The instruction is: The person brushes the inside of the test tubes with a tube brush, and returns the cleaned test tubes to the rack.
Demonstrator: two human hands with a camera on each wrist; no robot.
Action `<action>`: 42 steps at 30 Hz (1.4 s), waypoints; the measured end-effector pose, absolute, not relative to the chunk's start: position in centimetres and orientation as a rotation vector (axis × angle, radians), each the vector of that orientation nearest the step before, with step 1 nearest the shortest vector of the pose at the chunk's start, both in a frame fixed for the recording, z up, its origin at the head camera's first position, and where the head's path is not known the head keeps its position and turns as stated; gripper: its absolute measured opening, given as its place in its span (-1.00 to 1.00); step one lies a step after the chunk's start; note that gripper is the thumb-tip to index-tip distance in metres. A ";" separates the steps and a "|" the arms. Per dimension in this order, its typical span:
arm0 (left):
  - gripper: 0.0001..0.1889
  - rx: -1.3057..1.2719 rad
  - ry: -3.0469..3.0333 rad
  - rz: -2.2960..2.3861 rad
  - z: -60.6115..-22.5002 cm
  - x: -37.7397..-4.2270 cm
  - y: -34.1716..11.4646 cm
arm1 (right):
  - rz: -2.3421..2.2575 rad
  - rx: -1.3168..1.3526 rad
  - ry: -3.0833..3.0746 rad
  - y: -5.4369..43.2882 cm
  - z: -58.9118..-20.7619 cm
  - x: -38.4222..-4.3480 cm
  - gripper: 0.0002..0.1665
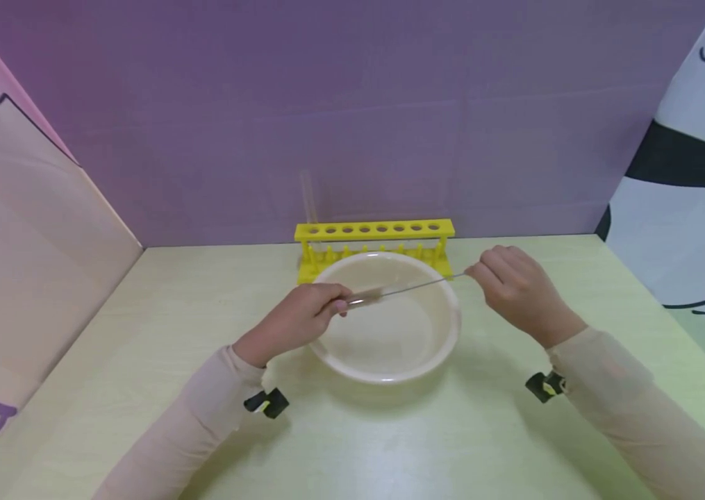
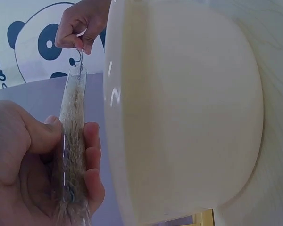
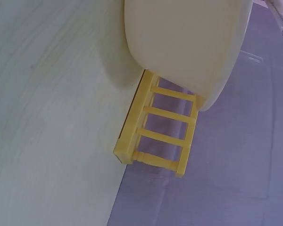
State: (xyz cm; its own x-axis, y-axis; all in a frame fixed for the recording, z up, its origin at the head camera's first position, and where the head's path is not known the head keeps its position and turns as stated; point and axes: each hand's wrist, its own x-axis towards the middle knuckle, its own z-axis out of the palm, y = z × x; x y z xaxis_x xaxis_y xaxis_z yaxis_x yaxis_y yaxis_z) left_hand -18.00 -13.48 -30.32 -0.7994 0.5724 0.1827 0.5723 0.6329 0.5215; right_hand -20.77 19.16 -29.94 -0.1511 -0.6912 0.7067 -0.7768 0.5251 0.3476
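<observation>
My left hand (image 1: 302, 316) grips a clear glass test tube (image 2: 66, 106) over the basin, thumb on one side and fingers curled round the other. Inside the tube sits the bristle head of a test tube brush (image 2: 74, 122). The brush's thin wire handle (image 1: 417, 285) runs out of the tube's mouth to the right, and my right hand (image 1: 515, 288) pinches its end. Below the tube stands a round cream basin (image 1: 383, 378) on the table. My right hand hovers beyond the basin's right rim; it is out of the right wrist view.
A yellow test tube rack (image 1: 374, 229) stands behind the basin, against the purple backdrop (image 1: 352, 125). One clear tube (image 1: 308, 198) stands upright at its left end. Panels with drawn figures flank the pale table (image 1: 202, 298) on both sides.
</observation>
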 end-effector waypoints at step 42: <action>-0.82 0.991 2.701 1.004 -30.6 -18.4 -16.0 | 0.119 1.192 -1.781 21.9 -29.8 -20.9 -0.63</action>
State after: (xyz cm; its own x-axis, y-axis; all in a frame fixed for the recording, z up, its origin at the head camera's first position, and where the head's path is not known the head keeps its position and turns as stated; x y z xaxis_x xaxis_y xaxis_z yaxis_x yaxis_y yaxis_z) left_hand -18.37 -16.00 -30.64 -0.7845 0.6063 0.1301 0.5440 0.5723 0.6136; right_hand -20.91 21.92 -29.75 -0.0680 -0.6650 0.7437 -0.7578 0.5193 0.3951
